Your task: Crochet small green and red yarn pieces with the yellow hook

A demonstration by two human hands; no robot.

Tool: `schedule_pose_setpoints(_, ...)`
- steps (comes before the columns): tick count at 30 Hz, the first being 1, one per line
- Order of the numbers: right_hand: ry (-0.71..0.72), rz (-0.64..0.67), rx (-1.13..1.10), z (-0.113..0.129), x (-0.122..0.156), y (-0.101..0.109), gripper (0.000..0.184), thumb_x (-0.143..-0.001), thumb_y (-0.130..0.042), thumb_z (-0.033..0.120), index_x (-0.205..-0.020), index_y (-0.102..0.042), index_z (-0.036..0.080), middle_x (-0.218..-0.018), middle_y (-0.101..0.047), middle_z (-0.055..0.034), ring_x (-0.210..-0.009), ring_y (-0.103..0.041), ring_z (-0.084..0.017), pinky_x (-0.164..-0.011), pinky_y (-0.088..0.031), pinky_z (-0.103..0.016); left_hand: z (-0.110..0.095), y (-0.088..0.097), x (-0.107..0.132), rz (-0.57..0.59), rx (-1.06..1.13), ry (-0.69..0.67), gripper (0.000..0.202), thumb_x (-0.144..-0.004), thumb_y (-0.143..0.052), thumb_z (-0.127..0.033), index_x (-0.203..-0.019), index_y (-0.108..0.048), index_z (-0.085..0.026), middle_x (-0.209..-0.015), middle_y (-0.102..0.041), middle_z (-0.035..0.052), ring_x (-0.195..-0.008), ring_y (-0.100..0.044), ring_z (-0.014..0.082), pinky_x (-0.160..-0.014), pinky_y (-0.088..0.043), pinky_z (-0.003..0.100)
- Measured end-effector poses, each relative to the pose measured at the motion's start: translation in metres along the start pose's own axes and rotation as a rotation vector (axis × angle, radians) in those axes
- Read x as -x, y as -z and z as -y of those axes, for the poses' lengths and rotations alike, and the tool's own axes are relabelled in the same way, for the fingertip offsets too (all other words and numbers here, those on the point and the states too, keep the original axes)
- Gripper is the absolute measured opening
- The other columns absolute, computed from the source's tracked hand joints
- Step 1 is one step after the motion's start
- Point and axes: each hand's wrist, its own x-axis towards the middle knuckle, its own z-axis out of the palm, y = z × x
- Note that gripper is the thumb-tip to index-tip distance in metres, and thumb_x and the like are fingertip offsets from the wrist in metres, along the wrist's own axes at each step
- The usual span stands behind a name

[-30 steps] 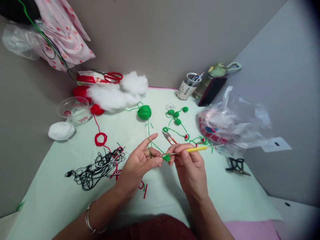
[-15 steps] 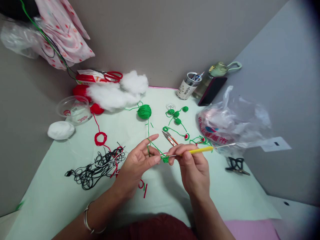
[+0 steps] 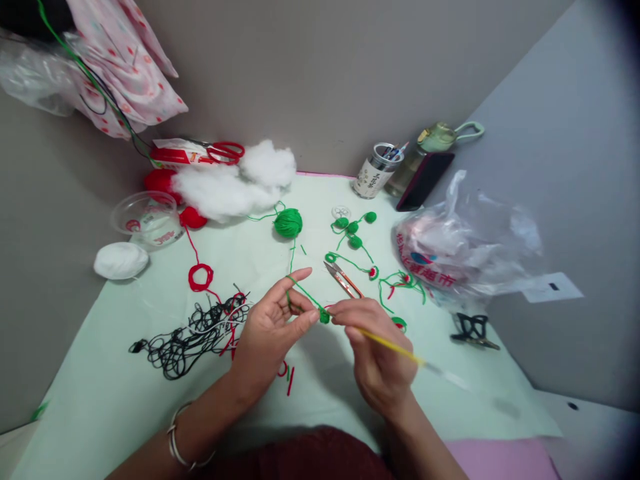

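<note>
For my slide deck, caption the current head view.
The left hand holds green yarnwork while the right hand grasps a yellow-handled tool.

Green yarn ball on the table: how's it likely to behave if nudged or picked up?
The green yarn ball would probably roll, being nearly round. It looks wound from strands, so likely light and slightly squashy in a grip. Moving it may slacken or tug the green strand running to the left hand.

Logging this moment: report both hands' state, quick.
Left hand: closed, pinching the small green yarn piece.
Right hand: closed, holding the yellow-handled hook.
</note>
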Motion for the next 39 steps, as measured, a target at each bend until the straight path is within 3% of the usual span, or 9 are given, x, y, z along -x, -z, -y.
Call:
schedule_pose_setpoints(5,0.249,-0.005,0.379,-0.001,0.006,-0.005,0.034,-0.097,-0.065,0.009,-0.124,-0.074,0.029,-0.108,-0.076,-0.0068,-0.099,-0.074,-0.021,-0.080,-0.063,-0.032,-0.003,-0.006,0.002,0.086,0.221,0.190,0.066,-0.077,-0.090,-0.024,-0.138,-0.066,-0.020,-0.080,-0.065,-0.0037,-0.071,-0.055,0.0103,-0.070,-0.045,0.024)
schedule_pose_setpoints(8,0.086,-0.078,0.128,-0.001,0.006,-0.004,0.031,-0.101,-0.061,0.012,-0.121,-0.075,0.028,-0.106,-0.076,-0.0067,-0.096,-0.073,-0.021,-0.078,-0.062,-0.035,-0.005,-0.005,0.000,0.118,0.344,0.321,0.059,-0.078,-0.089,-0.028,-0.133,-0.070,-0.017,-0.079,-0.061,-0.0026,-0.067,-0.050,0.0087,-0.067,-0.043,0.023)
schedule_pose_setpoints(12,-0.195,-0.168,-0.345,-0.003,0.001,-0.002,0.023,-0.104,-0.058,0.016,-0.109,-0.077,0.026,-0.088,-0.074,-0.0032,-0.082,-0.069,-0.019,-0.073,-0.058,-0.034,-0.008,-0.003,-0.001,0.080,0.316,0.248,0.053,-0.081,-0.087,-0.023,-0.132,-0.072,-0.018,-0.076,-0.057,-0.0044,-0.065,-0.045,0.0075,-0.064,-0.039,0.022)
schedule_pose_setpoints(19,-0.292,-0.140,-0.470,-0.004,-0.005,-0.010,0.021,-0.103,-0.061,0.019,-0.106,-0.080,0.027,-0.101,-0.080,-0.0045,-0.094,-0.072,-0.019,-0.077,-0.059,-0.032,0.000,-0.002,0.002,0.111,0.124,0.145,0.041,-0.086,-0.081,-0.025,-0.126,-0.075,-0.024,-0.082,-0.060,-0.0030,-0.068,-0.046,0.0092,-0.065,-0.038,0.023)
schedule_pose_setpoints(25,-0.156,-0.089,-0.169,0.001,-0.002,-0.008,0.025,-0.100,-0.061,0.011,-0.110,-0.078,0.027,-0.098,-0.078,-0.0051,-0.090,-0.074,-0.019,-0.077,-0.061,-0.033,0.003,-0.004,0.001,0.055,0.089,0.084,0.041,-0.083,-0.085,-0.026,-0.123,-0.076,-0.024,-0.081,-0.061,-0.0031,-0.071,-0.050,0.0099,-0.067,-0.041,0.023)
schedule_pose_setpoints(29,0.092,-0.035,0.160,-0.002,0.007,-0.007,0.038,-0.096,-0.065,0.008,-0.126,-0.076,0.030,-0.113,-0.078,-0.0084,-0.099,-0.074,-0.022,-0.079,-0.061,-0.035,0.001,-0.007,0.000,0.090,0.231,0.236,0.052,-0.081,-0.087,-0.029,-0.131,-0.074,-0.022,-0.082,-0.062,-0.0014,-0.067,-0.046,0.0091,-0.065,-0.040,0.023)
schedule_pose_setpoints(33,-0.144,-0.174,-0.156,-0.005,0.006,-0.003,0.028,-0.101,-0.060,0.012,-0.115,-0.078,0.027,-0.095,-0.076,-0.0051,-0.084,-0.071,-0.019,-0.072,-0.059,-0.034,-0.002,-0.005,-0.001,0.090,0.334,0.335,0.041,-0.081,-0.087,-0.029,-0.120,-0.081,-0.019,-0.078,-0.056,-0.0023,-0.061,-0.035,0.0068,-0.064,-0.041,0.022)
schedule_pose_setpoints(36,-0.283,-0.207,-0.434,-0.007,0.000,-0.003,0.019,-0.103,-0.060,0.021,-0.103,-0.078,0.025,-0.085,-0.072,-0.0033,-0.073,-0.066,-0.017,-0.068,-0.056,-0.034,-0.002,-0.005,0.000,0.075,0.281,0.245,0.034,-0.082,-0.085,-0.026,-0.115,-0.082,-0.022,-0.079,-0.058,-0.0022,-0.061,-0.038,0.0068,-0.064,-0.041,0.022)
schedule_pose_setpoints(39,-0.322,-0.163,-0.477,-0.007,-0.004,-0.008,0.017,-0.103,-0.063,0.024,-0.103,-0.079,0.026,-0.093,-0.077,-0.0057,-0.084,-0.070,-0.020,-0.070,-0.058,-0.035,-0.001,-0.005,0.002,0.094,0.156,0.134,0.035,-0.082,-0.084,-0.025,-0.116,-0.082,-0.025,-0.081,-0.063,-0.0014,-0.067,-0.049,0.0092,-0.065,-0.043,0.023)
